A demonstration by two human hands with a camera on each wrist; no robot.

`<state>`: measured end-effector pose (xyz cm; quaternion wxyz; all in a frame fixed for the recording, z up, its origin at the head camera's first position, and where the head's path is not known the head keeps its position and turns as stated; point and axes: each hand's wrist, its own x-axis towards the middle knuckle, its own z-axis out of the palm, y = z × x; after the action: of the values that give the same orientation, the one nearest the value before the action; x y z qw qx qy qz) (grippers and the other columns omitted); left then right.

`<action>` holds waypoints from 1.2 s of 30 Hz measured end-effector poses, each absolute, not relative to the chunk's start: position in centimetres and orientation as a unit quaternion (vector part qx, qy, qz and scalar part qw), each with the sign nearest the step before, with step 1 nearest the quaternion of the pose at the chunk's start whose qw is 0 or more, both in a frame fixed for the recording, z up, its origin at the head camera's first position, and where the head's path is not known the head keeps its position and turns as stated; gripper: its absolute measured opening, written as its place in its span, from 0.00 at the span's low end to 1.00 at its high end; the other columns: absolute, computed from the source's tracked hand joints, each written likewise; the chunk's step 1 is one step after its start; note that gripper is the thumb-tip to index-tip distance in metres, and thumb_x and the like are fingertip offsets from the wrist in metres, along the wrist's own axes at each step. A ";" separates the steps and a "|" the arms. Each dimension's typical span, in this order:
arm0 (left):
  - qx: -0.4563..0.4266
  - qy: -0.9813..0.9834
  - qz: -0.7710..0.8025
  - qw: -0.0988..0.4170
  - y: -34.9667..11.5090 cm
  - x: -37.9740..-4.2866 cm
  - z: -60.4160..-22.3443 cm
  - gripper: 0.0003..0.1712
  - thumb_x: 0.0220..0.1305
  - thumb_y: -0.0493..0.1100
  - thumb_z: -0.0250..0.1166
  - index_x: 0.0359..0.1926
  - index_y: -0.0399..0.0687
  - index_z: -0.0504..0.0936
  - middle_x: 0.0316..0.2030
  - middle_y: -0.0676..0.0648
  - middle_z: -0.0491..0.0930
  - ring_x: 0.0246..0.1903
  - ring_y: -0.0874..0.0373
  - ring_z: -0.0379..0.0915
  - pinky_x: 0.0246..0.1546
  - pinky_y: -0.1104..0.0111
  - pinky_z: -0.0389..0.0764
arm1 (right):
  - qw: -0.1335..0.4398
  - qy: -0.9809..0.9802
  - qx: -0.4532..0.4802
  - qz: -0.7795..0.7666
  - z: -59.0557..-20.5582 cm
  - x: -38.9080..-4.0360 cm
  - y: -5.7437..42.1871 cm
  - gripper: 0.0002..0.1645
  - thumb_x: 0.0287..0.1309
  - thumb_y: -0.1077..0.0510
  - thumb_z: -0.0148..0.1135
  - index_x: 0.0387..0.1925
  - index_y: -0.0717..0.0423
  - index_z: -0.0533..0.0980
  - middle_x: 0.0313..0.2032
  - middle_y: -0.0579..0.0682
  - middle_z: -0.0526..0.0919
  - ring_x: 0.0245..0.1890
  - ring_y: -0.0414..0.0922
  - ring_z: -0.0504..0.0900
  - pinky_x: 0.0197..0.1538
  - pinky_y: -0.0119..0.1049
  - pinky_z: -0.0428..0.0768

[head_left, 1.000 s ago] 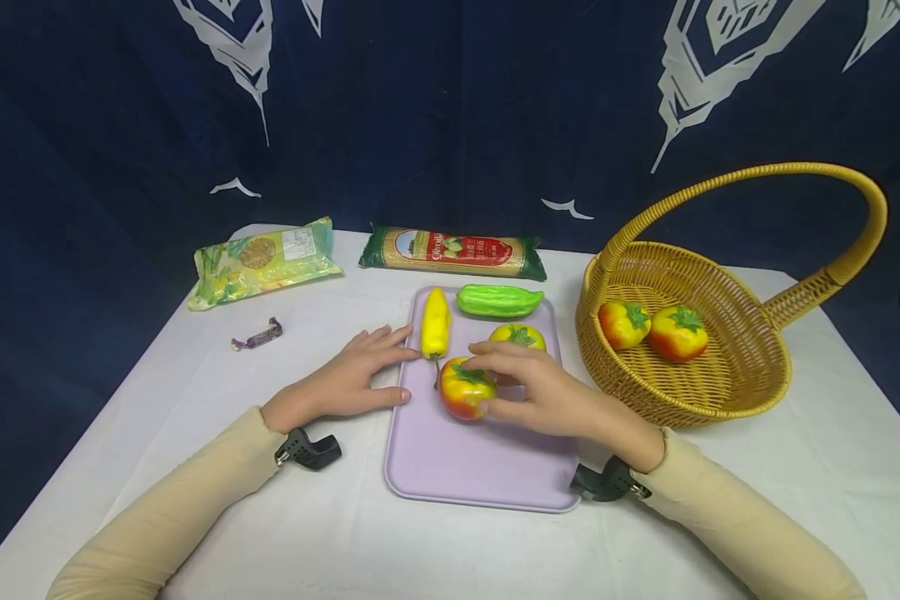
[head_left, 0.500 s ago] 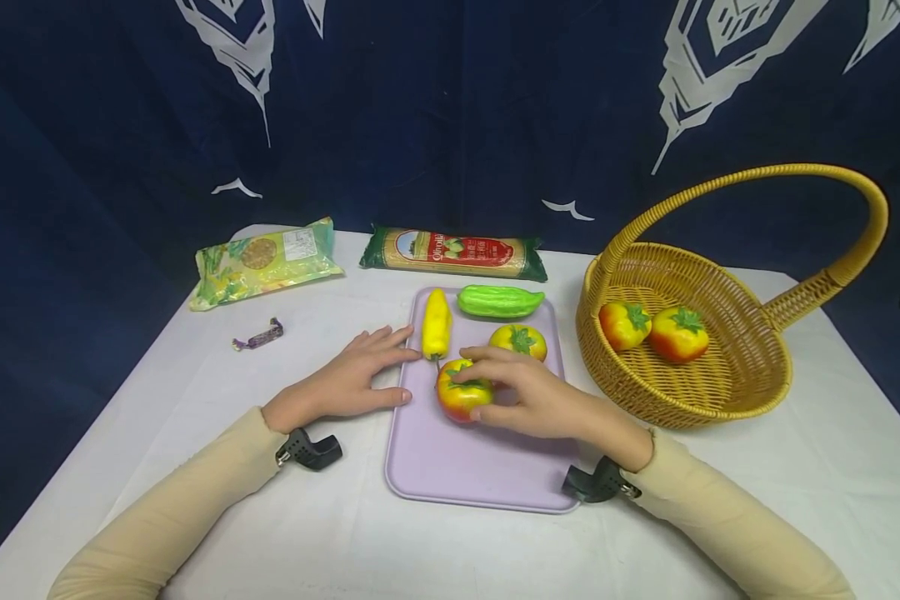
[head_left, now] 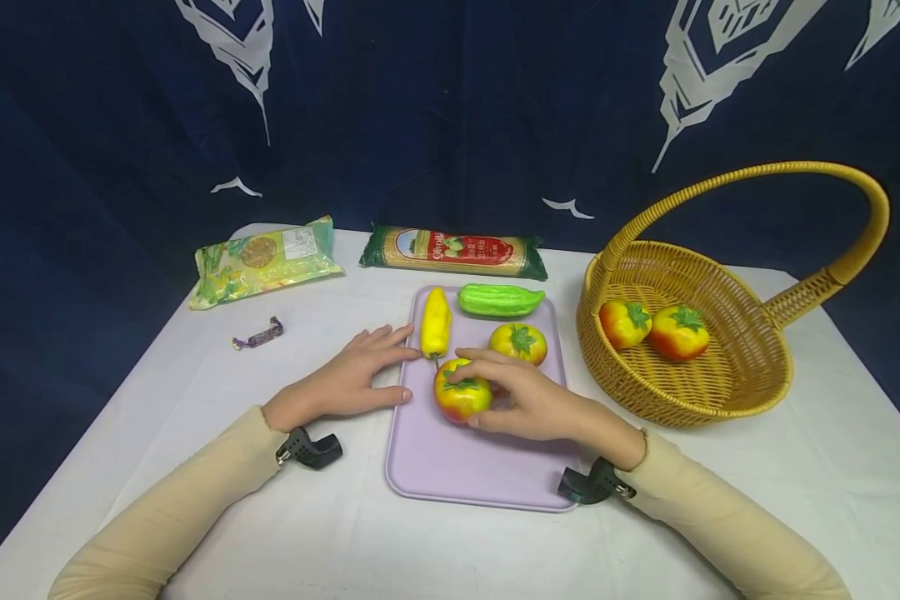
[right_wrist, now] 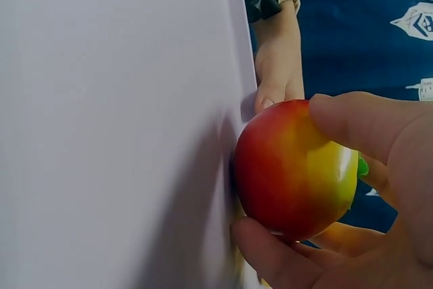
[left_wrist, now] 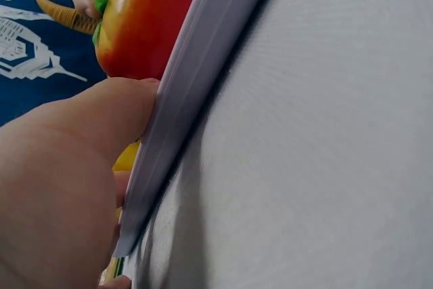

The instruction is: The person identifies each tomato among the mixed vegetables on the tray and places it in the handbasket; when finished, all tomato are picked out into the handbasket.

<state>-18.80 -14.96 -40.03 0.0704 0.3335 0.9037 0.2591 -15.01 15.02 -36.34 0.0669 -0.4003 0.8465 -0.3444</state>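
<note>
Right hand (head_left: pixel 528 402) and red-yellow fruit (head_left: pixel 456 405) have edged left on the tray (head_left: pixel 472 467), fingers grasping, not yet releasing it. Left hand (head_left: pixel 348 377), fingers straight, touches the tray's left rim.

Can't tell what kind of building I'm in tbh, but it looks like a tabletop recording setup: white-covered table (head_left: pixel 285 533) in front of me, dark blue curtain (head_left: pixel 420 108) just behind its far edge with white skyline-ish prints (head_left: pixel 686 83), plus black wrist cameras (head_left: pixel 311 450) on me
</note>
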 end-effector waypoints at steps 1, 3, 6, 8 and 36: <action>0.333 0.904 0.259 0.070 -15.0 -18.8 -40.0 0.34 0.65 0.59 0.66 0.69 0.54 0.75 0.80 0.44 0.54 0.79 0.33 0.46 0.78 0.35 0.43 | 0.066 0.846 -0.400 -0.346 -36.4 -15.0 15.0 0.28 0.55 0.58 0.73 0.59 0.48 0.78 0.71 0.62 0.71 0.72 0.61 0.70 0.61 0.53 0.79; 0.334 0.904 0.259 0.070 -15.0 -18.8 -40.0 0.34 0.65 0.59 0.66 0.69 0.54 0.75 0.80 0.44 0.54 0.79 0.33 0.46 0.78 0.35 0.43 | 0.065 0.846 -0.399 -0.349 -36.4 -15.0 15.0 0.29 0.55 0.58 0.73 0.59 0.47 0.78 0.72 0.62 0.71 0.73 0.61 0.69 0.66 0.60 0.75; 0.333 0.903 0.261 0.070 -15.0 -18.8 -39.9 0.34 0.65 0.59 0.66 0.69 0.54 0.75 0.80 0.44 0.54 0.79 0.33 0.46 0.78 0.35 0.42 | 0.068 0.845 -0.393 -0.356 -36.5 -15.0 14.9 0.29 0.53 0.58 0.74 0.58 0.47 0.78 0.72 0.61 0.70 0.73 0.61 0.68 0.71 0.63 0.70; 0.332 0.903 0.262 0.070 -15.0 -18.7 -39.8 0.34 0.65 0.59 0.66 0.69 0.54 0.75 0.80 0.44 0.54 0.79 0.33 0.46 0.78 0.35 0.42 | 0.072 0.845 -0.388 -0.360 -36.5 -15.0 14.8 0.29 0.52 0.58 0.75 0.57 0.47 0.78 0.73 0.60 0.70 0.74 0.59 0.68 0.72 0.62 0.68; 0.335 0.904 0.259 0.065 -14.9 -18.5 -39.6 0.34 0.65 0.58 0.66 0.68 0.51 0.76 0.80 0.42 0.55 0.78 0.31 0.47 0.77 0.34 0.45 | 0.065 0.833 -0.390 -0.386 -36.9 -15.0 14.8 0.24 0.51 0.60 0.76 0.49 0.48 0.77 0.68 0.58 0.76 0.71 0.54 0.72 0.69 0.53 0.75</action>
<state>-18.47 -14.90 -39.62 0.0648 0.3347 0.9036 0.2594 -14.98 14.77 -36.95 0.0650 -0.3905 0.8331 -0.3863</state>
